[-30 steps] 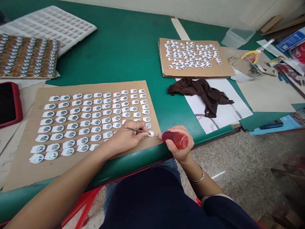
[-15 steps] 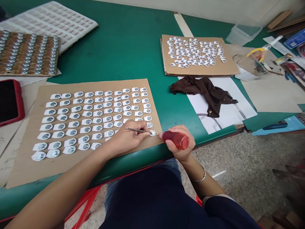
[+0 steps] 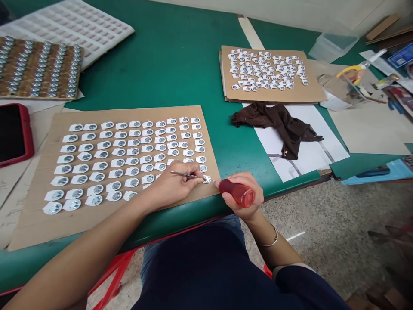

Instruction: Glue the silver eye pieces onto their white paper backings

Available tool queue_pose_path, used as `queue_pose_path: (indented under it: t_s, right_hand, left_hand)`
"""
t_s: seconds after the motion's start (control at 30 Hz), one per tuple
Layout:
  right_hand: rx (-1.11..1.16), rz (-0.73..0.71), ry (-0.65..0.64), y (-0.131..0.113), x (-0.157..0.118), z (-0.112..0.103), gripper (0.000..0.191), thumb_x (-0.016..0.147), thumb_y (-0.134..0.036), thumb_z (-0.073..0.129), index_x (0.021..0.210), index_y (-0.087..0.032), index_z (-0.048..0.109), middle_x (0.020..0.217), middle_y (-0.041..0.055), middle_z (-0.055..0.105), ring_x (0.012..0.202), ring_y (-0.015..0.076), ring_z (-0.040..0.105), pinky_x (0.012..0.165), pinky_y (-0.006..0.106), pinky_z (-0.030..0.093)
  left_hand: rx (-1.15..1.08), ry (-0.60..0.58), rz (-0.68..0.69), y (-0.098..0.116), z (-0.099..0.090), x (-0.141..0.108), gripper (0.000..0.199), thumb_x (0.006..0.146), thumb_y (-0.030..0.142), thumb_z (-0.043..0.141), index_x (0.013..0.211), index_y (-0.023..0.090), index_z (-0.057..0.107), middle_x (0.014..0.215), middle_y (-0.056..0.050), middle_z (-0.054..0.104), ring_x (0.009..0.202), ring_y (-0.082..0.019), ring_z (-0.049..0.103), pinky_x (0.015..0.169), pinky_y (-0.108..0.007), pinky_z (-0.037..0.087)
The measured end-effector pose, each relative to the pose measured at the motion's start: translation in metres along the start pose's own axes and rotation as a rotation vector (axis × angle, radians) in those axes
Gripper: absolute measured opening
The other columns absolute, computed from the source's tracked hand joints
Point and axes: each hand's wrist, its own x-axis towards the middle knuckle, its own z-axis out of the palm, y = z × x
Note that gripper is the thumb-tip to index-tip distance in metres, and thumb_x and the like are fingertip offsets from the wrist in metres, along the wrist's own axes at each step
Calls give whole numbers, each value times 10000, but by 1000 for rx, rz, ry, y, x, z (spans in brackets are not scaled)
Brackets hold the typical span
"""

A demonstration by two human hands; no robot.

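Note:
Rows of small round metal pieces on white backings [image 3: 118,152] lie on a cardboard sheet [image 3: 41,228]. My left hand [image 3: 176,183] rests over the sheet's lower right, its fingers closed round a thin metal tool like tweezers [image 3: 183,174]. The tool's tip reaches a round metal piece [image 3: 207,179] near the sheet's right edge. Wrapped round a red squeeze bottle [image 3: 237,193], my right hand [image 3: 248,202] tilts it so that its narrow nozzle points at that same piece. Whether the nozzle touches the piece I cannot tell.
A second cardboard stack [image 3: 274,95] carries many similar pieces. Nearer lies a brown cloth [image 3: 277,122] on white paper [image 3: 284,170]. A red-cased phone [image 3: 14,133], a board of metal parts [image 3: 41,69] and a white slotted sheet [image 3: 74,26] are at left; yellow-handled scissors [image 3: 351,71] at right.
The red bottle has shifted very slightly, its base lower. My left hand and the tool stay at the same piece. The whole view has moved a little.

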Motion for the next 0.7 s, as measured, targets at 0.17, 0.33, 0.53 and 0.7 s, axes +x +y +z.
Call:
queue_pose_path:
  t_s: [0.17,0.33,0.53,0.7]
  right_hand:
    - [-18,0,-13,0,-2,-1,353,679,-363,706,962,-205,567,808,81,623,741,229,609,578,402,538]
    - [13,7,-4,0,-2,-1,339,677,-337,713,957,-200,578,804,76,620,743,221,608,592,391,535]
    - [13,30,5,1,-2,0,333,671,-328,720,950,-203,586,812,76,628,748,222,607,613,401,531]
    - [45,33,3,1,-2,-1,326,667,-309,724,941,-195,589,803,74,624,745,221,605,612,395,526]
  left_hand:
    - [9,0,8,-3,0,0,132,813,275,500,825,200,608,812,5,626,800,-158,561,679,-255,404]
    - [16,14,22,-4,1,0,116,813,272,516,810,199,605,798,16,620,801,-148,559,680,-245,398]
    - [17,6,18,-2,0,0,119,818,269,513,813,197,607,800,19,620,791,-140,556,677,-241,399]
    - [23,4,17,-2,1,0,117,817,275,517,819,201,608,792,20,617,790,-143,555,669,-241,394]
